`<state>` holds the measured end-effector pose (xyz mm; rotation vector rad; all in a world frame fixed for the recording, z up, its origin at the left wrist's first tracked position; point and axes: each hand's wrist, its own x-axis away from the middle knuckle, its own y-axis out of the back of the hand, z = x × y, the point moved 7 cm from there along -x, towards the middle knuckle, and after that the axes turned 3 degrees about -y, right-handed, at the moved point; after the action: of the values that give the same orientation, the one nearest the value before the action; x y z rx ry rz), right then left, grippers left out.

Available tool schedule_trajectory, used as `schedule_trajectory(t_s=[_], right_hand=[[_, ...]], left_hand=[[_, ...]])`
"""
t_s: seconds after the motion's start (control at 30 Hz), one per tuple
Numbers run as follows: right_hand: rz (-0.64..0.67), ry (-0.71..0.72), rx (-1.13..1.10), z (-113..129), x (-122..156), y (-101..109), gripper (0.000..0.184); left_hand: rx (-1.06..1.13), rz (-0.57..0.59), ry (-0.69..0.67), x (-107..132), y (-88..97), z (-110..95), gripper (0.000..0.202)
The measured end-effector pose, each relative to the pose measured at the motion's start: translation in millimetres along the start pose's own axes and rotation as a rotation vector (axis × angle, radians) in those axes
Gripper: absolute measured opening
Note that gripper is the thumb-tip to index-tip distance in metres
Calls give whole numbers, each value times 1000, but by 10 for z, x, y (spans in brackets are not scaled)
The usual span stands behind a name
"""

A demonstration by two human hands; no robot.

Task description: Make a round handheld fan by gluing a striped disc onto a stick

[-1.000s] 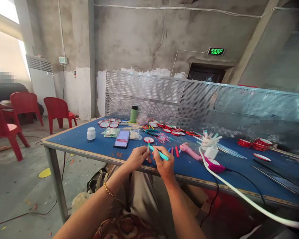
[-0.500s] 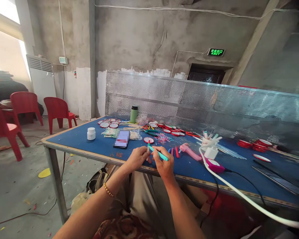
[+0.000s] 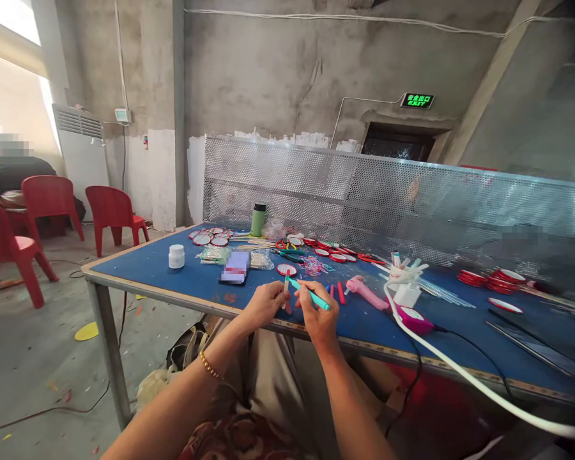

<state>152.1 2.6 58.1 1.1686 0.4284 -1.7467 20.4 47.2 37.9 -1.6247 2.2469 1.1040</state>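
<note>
My left hand (image 3: 264,303) is closed in a pinch on a small flat wooden stick (image 3: 286,285), held upright, its upper part coloured red and green. In my right hand (image 3: 322,321) is a turquoise marker pen (image 3: 319,300), gripped like a writing pen. The pen's tip points left, close beside the stick; whether they touch I cannot tell. Just beyond my hands lies a round white disc with a red rim (image 3: 286,269). A red marker (image 3: 341,293) lies to the right of my right hand.
On the blue table (image 3: 144,275) stand a white bottle (image 3: 176,257) and a green flask (image 3: 258,220). A phone (image 3: 235,266), pliers (image 3: 291,256), a pink glue gun (image 3: 367,294) and a cup of white sticks (image 3: 402,276) lie or stand about. A white cable (image 3: 455,369) crosses the right side.
My right hand and the turquoise marker have shifted slightly to the right, the pen's tip drawing a little away from the stick. My left hand stays nearly in place.
</note>
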Motion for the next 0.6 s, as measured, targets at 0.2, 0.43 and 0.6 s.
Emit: schedule_trajectory(t_s=[0.2, 0.43, 0.6], right_hand=[[30, 45, 27, 42, -2, -31, 19], [38, 74, 40, 100, -9, -39, 19], [13, 46, 30, 36, 12, -20, 18]], left_hand=[[12, 2, -22, 4, -6, -30, 25], [16, -12, -44, 6, 10, -56, 30], [16, -1, -26, 5, -1, -43, 27]])
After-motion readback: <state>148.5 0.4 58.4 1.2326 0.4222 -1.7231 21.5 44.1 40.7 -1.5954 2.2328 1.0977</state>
